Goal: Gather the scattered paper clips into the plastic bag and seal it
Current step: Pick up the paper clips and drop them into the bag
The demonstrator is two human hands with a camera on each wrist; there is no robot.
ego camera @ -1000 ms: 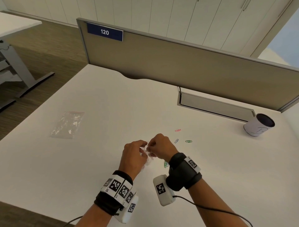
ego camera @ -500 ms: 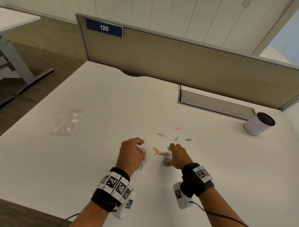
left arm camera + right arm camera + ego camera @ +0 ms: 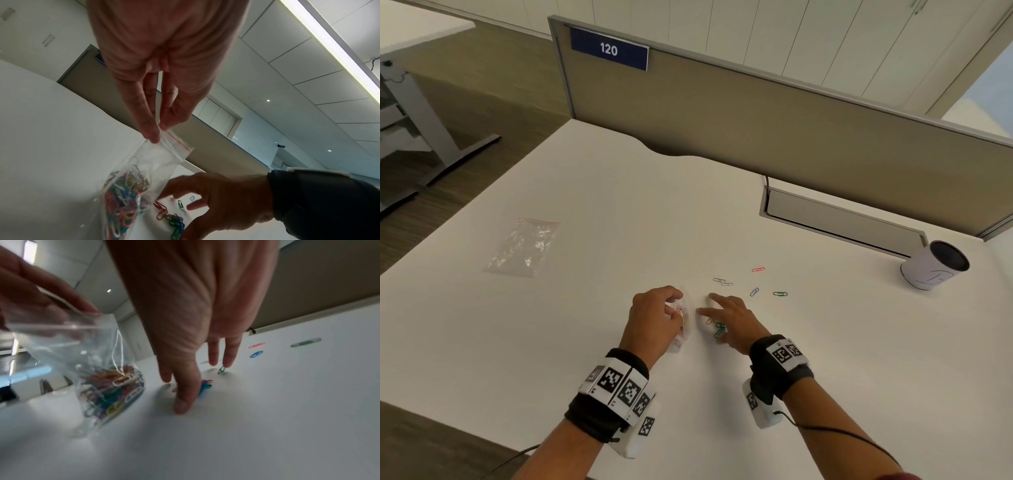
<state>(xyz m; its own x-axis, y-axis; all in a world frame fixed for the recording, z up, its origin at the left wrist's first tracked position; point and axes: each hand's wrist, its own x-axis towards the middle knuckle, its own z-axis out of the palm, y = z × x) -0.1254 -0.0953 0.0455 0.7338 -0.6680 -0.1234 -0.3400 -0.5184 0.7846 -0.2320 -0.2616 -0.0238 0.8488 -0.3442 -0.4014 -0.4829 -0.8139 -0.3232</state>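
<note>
My left hand (image 3: 676, 306) pinches the red-striped top edge of a small clear plastic bag (image 3: 148, 175), thumb against fingers (image 3: 151, 133). The bag (image 3: 685, 330) stands on the white table and holds many coloured paper clips (image 3: 115, 386). Just to its right my right hand (image 3: 717, 317) is spread low over a small pile of green, blue and red clips (image 3: 174, 222), with straight fingertips (image 3: 182, 407) touching the table. Beyond that hand lie loose clips: a grey pair (image 3: 722, 282), a pink one (image 3: 758, 269), a blue one (image 3: 754, 292) and a green one (image 3: 780, 294).
A second, flat clear bag (image 3: 524, 248) lies at the far left of the table (image 3: 585, 359). A white cup (image 3: 935, 265) lies tipped at the right, by a cable slot (image 3: 842, 219). A beige divider panel (image 3: 756, 113) closes the far edge.
My right hand left the bag's mouth, came down on the pile of clips, and now sits spread a little nearer the bag. The left hand keeps its pinch on the bag.
</note>
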